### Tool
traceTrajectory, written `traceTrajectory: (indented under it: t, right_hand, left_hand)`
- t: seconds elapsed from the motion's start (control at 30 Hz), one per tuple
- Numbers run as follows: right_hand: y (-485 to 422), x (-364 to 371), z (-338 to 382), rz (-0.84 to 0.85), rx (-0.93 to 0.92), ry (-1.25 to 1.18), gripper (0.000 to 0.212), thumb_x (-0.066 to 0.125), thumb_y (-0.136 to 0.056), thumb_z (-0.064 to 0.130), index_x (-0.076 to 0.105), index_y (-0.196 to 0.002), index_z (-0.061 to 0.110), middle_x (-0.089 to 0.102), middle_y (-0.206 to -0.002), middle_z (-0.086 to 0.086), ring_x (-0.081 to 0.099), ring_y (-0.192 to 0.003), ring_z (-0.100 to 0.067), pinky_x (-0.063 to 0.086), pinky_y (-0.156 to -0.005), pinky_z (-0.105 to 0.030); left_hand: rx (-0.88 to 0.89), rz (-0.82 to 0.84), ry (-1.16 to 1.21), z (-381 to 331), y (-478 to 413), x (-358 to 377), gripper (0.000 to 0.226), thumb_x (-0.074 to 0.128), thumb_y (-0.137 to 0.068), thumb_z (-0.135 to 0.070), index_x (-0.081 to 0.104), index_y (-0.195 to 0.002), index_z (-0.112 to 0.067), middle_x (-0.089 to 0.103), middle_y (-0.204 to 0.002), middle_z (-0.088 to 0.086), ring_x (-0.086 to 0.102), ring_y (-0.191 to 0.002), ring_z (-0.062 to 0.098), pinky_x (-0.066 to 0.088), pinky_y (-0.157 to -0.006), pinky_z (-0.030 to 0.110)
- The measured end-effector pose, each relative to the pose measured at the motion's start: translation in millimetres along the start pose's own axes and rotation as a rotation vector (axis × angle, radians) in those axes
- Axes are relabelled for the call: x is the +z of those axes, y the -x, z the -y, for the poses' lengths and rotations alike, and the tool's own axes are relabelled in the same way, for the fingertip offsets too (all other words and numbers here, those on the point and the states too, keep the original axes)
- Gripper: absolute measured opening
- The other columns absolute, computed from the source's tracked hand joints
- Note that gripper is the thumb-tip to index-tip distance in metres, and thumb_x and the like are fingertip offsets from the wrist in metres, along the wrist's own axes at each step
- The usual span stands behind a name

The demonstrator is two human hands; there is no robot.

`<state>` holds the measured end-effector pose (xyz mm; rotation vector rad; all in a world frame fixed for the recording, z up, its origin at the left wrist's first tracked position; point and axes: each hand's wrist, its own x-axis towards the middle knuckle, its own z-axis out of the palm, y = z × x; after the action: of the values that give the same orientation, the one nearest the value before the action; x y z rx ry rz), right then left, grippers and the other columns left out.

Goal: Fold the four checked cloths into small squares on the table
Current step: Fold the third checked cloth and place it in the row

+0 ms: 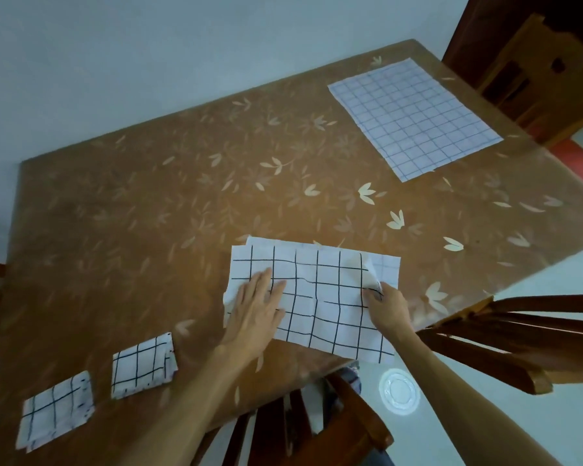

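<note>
A white cloth with black checks (323, 297) lies folded in half near the table's front edge. My left hand (256, 307) rests flat on its left part, fingers spread. My right hand (387, 307) pinches the top layer at the cloth's right side, where a corner is lifted and curled back. Two small folded black-checked squares sit at the front left, one (143, 364) beside the other (56, 410). A blue-checked cloth (414, 117) lies spread flat at the far right corner.
The table (148, 213) has a brown leaf-patterned cover. Wooden chairs stand at the front edge (334, 418), the right (519, 334) and the far right (535, 62). A round white lid (399, 391) lies on the floor. A pale wall runs behind the table.
</note>
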<state>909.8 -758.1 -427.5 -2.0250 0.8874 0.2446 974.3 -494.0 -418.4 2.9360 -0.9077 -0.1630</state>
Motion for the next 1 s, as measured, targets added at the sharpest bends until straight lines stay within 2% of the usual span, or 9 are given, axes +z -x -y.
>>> traceTrajectory:
  t: [0.13, 0.2, 0.23, 0.33, 0.4, 0.5, 0.63, 0.77, 1.0]
  right_hand:
    - [-13.9, 1.6, -9.3, -0.063, 0.043, 0.062, 0.023, 0.045, -0.098, 0.022, 0.055, -0.080, 0.012, 0.061, -0.078, -0.010, 0.057, -0.069, -0.026, 0.039, -0.054, -0.031]
    - [-14.6, 0.3, -10.4, -0.119, 0.028, 0.113, 0.013, 0.052, -0.098, 0.023, 0.060, -0.100, 0.012, 0.062, -0.102, -0.011, 0.058, -0.092, -0.028, 0.046, -0.072, -0.035]
    - [-14.0, 0.0, -11.0, -0.179, 0.003, 0.167, 0.025, 0.057, -0.096, 0.023, 0.057, -0.118, 0.011, 0.058, -0.118, -0.013, 0.055, -0.106, -0.030, 0.045, -0.087, -0.040]
    - [-12.4, 3.1, -15.6, -0.353, -0.219, 0.345, 0.054, 0.065, -0.092, 0.023, 0.043, -0.140, 0.010, 0.042, -0.144, -0.020, 0.042, -0.129, -0.038, 0.040, -0.103, -0.051]
    - [-10.8, 11.5, -16.2, -0.288, -0.396, 0.474, 0.056, 0.064, -0.092, 0.023, 0.041, -0.143, 0.013, 0.035, -0.154, -0.018, 0.038, -0.137, -0.036, 0.039, -0.107, -0.050]
    - [-8.1, 34.8, -13.6, -0.070, -0.564, 0.603, 0.054, 0.061, -0.093, 0.024, 0.044, -0.143, 0.015, 0.032, -0.158, -0.014, 0.035, -0.143, -0.033, 0.038, -0.111, -0.048]
    - [-9.3, 62.1, -13.0, 0.081, -0.631, 0.749, 0.058, 0.034, -0.097, 0.042, 0.042, -0.146, 0.011, 0.030, -0.160, -0.014, 0.032, -0.146, -0.033, 0.034, -0.113, -0.049]
    - [-17.2, 69.5, -15.5, 0.125, -0.647, 0.821, 0.064, 0.026, -0.100, 0.045, 0.031, -0.153, 0.010, 0.017, -0.164, -0.014, 0.015, -0.151, -0.031, 0.021, -0.120, -0.049]
    - [-24.2, 62.9, -24.0, 0.103, -0.621, 0.850, 0.073, 0.023, -0.102, 0.060, 0.010, -0.158, 0.014, 0.001, -0.166, -0.010, 0.001, -0.153, -0.027, 0.003, -0.121, -0.047]
  left_hand:
    - [-0.005, 0.077, -0.080, -6.8, -18.1, 19.4, 0.068, 0.068, -0.089, -0.038, 0.046, -0.148, -0.013, 0.033, -0.159, 0.018, 0.032, -0.147, 0.036, 0.036, -0.113, 0.058]
    - [0.003, 0.091, -0.073, -8.6, -25.8, 26.3, 0.069, 0.069, -0.089, -0.037, 0.044, -0.149, -0.013, 0.033, -0.159, 0.018, 0.032, -0.147, 0.036, 0.034, -0.114, 0.057]
    - [0.005, 0.099, -0.070, -9.2, -28.8, 30.5, 0.068, 0.068, -0.090, -0.037, 0.042, -0.149, -0.013, 0.033, -0.159, 0.017, 0.032, -0.147, 0.036, 0.032, -0.114, 0.056]
    - [-0.020, 0.162, -0.038, -9.6, -32.0, 39.9, 0.061, 0.052, -0.099, -0.039, 0.036, -0.153, -0.015, 0.028, -0.161, 0.016, 0.027, -0.149, 0.035, 0.026, -0.117, 0.054]
    - [-0.049, 0.211, -0.029, -9.0, -29.4, 46.2, 0.057, 0.038, -0.103, -0.042, 0.033, -0.154, -0.016, 0.028, -0.162, 0.015, 0.027, -0.149, 0.035, 0.027, -0.118, 0.054]
    - [-0.111, 0.243, -0.029, -10.1, -20.2, 51.4, 0.063, 0.022, -0.100, -0.047, 0.040, -0.150, -0.014, 0.036, -0.157, 0.018, 0.036, -0.144, 0.038, 0.034, -0.114, 0.055]
    - [-0.122, 0.190, -0.036, -14.3, -16.7, 52.9, 0.066, 0.026, -0.097, -0.047, 0.035, -0.152, -0.012, 0.028, -0.160, 0.022, 0.030, -0.147, 0.039, 0.032, -0.116, 0.056]
    - [0.047, 0.172, 0.001, -31.4, -24.7, 56.2, 0.065, 0.027, -0.101, -0.049, 0.025, -0.157, -0.016, 0.016, -0.165, 0.017, 0.018, -0.152, 0.034, 0.028, -0.118, 0.056]
    - [0.024, 0.245, 0.023, -35.1, -25.8, 71.7, 0.072, 0.010, -0.100, -0.063, 0.002, -0.160, -0.024, -0.005, -0.168, 0.009, -0.003, -0.155, 0.027, 0.014, -0.120, 0.060]
